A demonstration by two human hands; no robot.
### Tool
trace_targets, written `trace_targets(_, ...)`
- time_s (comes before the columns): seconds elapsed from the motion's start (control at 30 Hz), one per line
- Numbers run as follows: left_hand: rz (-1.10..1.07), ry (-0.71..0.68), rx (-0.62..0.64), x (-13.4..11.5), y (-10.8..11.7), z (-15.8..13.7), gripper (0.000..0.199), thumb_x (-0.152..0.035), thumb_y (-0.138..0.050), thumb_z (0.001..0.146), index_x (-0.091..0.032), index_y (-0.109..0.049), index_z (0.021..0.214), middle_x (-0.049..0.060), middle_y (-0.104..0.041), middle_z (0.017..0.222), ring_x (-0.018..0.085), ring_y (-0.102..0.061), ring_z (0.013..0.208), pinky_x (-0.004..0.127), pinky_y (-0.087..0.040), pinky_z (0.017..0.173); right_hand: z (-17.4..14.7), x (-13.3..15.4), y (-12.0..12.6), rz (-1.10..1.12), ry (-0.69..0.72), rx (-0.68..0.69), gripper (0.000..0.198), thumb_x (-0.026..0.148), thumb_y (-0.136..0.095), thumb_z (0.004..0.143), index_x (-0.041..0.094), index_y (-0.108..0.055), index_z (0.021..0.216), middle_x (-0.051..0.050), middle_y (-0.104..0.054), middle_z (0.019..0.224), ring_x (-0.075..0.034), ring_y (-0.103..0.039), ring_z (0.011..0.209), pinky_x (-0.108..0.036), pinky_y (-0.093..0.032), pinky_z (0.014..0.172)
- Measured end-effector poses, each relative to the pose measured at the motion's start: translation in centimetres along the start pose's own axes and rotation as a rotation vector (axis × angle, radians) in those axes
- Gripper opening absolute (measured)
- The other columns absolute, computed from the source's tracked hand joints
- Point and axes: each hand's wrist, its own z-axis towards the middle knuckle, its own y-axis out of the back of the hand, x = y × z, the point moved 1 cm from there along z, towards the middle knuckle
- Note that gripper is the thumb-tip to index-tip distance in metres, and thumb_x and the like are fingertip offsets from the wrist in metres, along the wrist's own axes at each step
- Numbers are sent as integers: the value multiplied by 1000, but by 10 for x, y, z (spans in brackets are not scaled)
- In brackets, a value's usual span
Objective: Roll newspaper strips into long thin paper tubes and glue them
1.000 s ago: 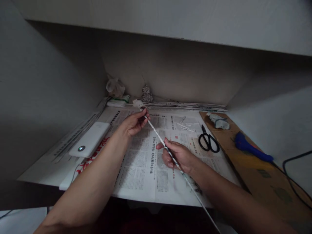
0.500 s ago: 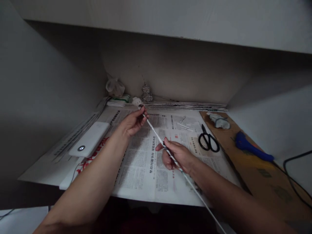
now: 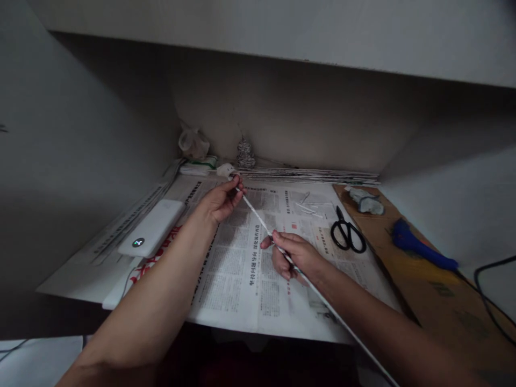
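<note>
A long thin rolled-paper stick (image 3: 256, 212), white with dark specks, runs slantwise over the newspaper toward the lower right edge of the view. Its far end is pinched by my left hand (image 3: 221, 200), fingertips closed together. Just beyond those fingertips is a small whitish piece (image 3: 226, 170), partly hidden; I cannot tell whether it is joined to the stick. Nearer to me, my right hand (image 3: 294, 255) is closed round the same stick, thumb on top. To the right of that hand lie black-handled scissors (image 3: 347, 235), blades pointing away.
Newspaper (image 3: 229, 290) covers the tabletop. A white power bank (image 3: 153, 228) lies left. Several paper sticks (image 3: 314, 176) line the back, near a small woven figure (image 3: 245, 153) and a plastic bag (image 3: 193, 142). On cardboard (image 3: 423, 301) at right sits a blue glue gun (image 3: 419, 246).
The view has shifted slightly. The near end of the stick has swung a little to the right, and my right hand has turned slightly on it. My left hand keeps its pinch.
</note>
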Motion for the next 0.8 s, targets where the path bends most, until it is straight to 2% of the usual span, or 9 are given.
trace_targets(0.1,-31,17,10,-2,-1,-1,13,-14,-52,86,-12,-59,75,1,-57,58,8,-60,52,9,-49,42,-2,1,-4,205,-28,102,37,48,-42,90,16,-60,95,8,-35,39,-8,-32,30,-23,-26,35)
trace_targets(0.2,-23,14,2,-1,0,1,11,-13,-54,85,-13,-59,75,1,-57,58,7,-59,51,9,-48,41,-4,3,-5,168,-34,121,43,51,-38,90,15,-61,99,6,-40,39,-9,-39,31,-23,-25,34)
trace_targets(0.33,39,-46,-19,1,2,3,12,-14,-54,85,-12,-59,74,0,-57,57,7,-59,50,9,-47,40,-2,4,0,-49,-22,14,52,57,-36,89,15,-63,101,2,-53,47,-11,-49,38,-22,-26,34)
trace_targets(0.57,136,-137,-66,3,0,1,12,-11,-56,83,-9,-61,72,1,-58,57,8,-58,48,11,-47,40,2,-6,4,-378,60,-189,37,49,-47,88,17,-65,83,-1,-55,48,-9,-47,39,-22,-36,39)
trace_targets(0.8,113,-80,-30,9,0,4,9,-12,-60,80,-9,-62,72,2,-60,59,8,-59,48,13,-49,42,6,-7,5,-422,53,-274,34,49,-51,85,18,-65,84,1,-54,49,-8,-47,40,-21,-40,41)
